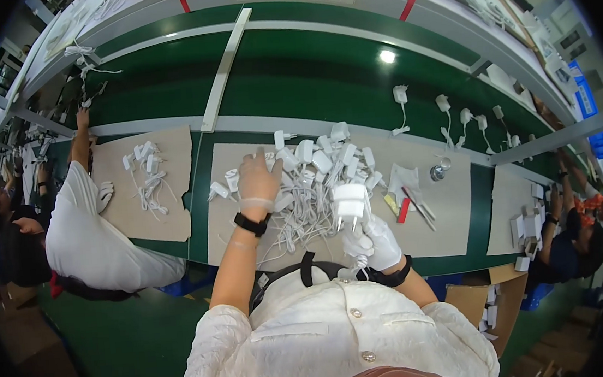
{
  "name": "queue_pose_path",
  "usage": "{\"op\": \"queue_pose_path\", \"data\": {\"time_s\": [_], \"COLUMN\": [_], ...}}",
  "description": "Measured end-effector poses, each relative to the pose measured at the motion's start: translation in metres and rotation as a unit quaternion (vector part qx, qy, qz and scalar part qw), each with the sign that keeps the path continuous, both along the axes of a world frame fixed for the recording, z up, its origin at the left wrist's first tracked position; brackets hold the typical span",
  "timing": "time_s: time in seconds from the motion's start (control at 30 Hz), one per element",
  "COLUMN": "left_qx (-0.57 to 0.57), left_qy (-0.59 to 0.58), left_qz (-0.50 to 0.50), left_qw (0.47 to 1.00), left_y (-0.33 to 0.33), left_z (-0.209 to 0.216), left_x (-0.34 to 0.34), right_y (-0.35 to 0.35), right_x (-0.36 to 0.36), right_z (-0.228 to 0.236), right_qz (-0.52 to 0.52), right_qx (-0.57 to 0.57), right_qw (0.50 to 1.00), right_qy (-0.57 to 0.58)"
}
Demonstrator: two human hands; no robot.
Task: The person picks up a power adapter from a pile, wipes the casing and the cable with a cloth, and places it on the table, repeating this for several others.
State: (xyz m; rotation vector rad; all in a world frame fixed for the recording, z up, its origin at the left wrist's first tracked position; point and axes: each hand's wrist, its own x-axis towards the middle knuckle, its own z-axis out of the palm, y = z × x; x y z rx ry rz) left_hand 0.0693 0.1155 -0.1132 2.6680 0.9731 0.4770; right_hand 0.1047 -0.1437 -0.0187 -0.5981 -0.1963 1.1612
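Observation:
My right hand [375, 243], in a white glove, is closed around a white plug-in power adapter [351, 202] and holds it up in front of my chest. Two metal prongs point down from the adapter, and some of its cable hangs below the glove. My left hand [258, 180], with a black band on the wrist, lies over the left side of a heap of white adapters [322, 161]. Its fingers are spread and no held thing shows in them. Coiled white cables [303, 213] tangle in front of the heap on a brown cardboard sheet [452, 208].
Right of the heap lie a plastic bag [405, 180], a red marker-like item [404, 210], pen-like sticks [422, 209] and a small metal-topped jar [440, 170]. Several adapters [443, 103] hang along the green back panel. Co-workers sit left and right; a carton [505, 298] stands at lower right.

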Motion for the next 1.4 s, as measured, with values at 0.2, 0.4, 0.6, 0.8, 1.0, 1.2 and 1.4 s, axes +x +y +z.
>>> {"op": "queue_pose_path", "data": {"time_s": [0.2,0.4,0.6,0.8,1.0,1.2,1.4], "left_qx": [0.028,-0.033,-0.441,-0.737,-0.809,-0.803,-0.68], "left_qy": [0.182,-0.034,-0.269,-0.303,-0.302,-0.36,-0.402], "left_qz": [-0.014,-0.086,-0.082,-0.111,-0.226,-0.204,-0.22], "left_qw": [0.983,0.995,0.852,0.594,0.451,0.43,0.572], "left_y": [0.023,0.022,-0.015,-0.028,-0.032,-0.032,-0.035], "left_z": [-0.055,-0.016,0.084,0.149,0.142,0.132,0.118], "left_x": [0.014,-0.008,-0.039,-0.06,-0.055,-0.055,-0.047], "right_y": [-0.002,-0.004,0.005,0.046,0.028,0.054,0.069], "right_x": [0.016,0.075,0.081,0.138,0.267,0.214,0.033], "right_z": [0.001,-0.038,-0.035,-0.053,-0.149,-0.09,0.041], "right_qz": [-0.024,-0.02,0.027,-0.177,-0.211,-0.185,0.142], "right_qx": [-0.126,0.022,0.026,-0.326,-0.464,-0.391,-0.207], "right_qw": [0.987,0.99,0.998,0.922,0.775,0.512,0.849], "right_qy": [-0.095,0.139,0.056,-0.107,-0.372,-0.742,-0.466]}}
